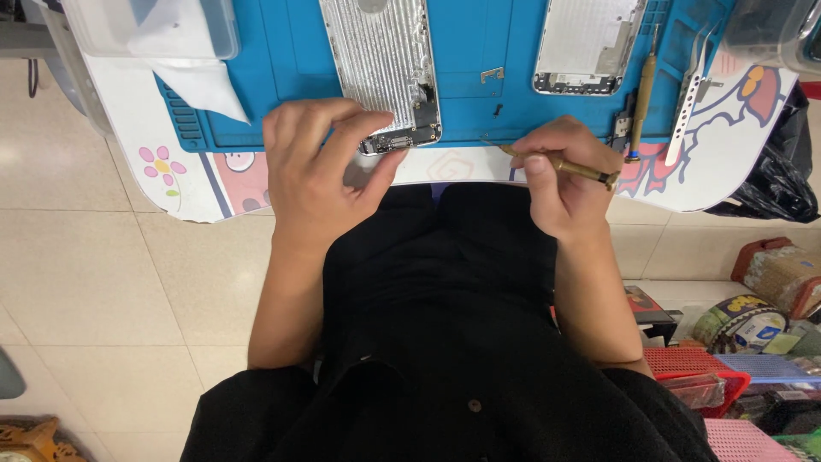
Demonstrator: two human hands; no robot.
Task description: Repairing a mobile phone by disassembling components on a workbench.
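Phone-repair workbench indicated: blue repair mat [462,77] at 12 o'clock, opened phone housings [385,68], tweezers [688,94] at 1 o'clock.

At the desk's [184,184] near edge, the left hand [321,167] pinches the open silver phone housing's [385,73] lower end; the right hand [560,175] grips a slim brass screwdriver [560,165].
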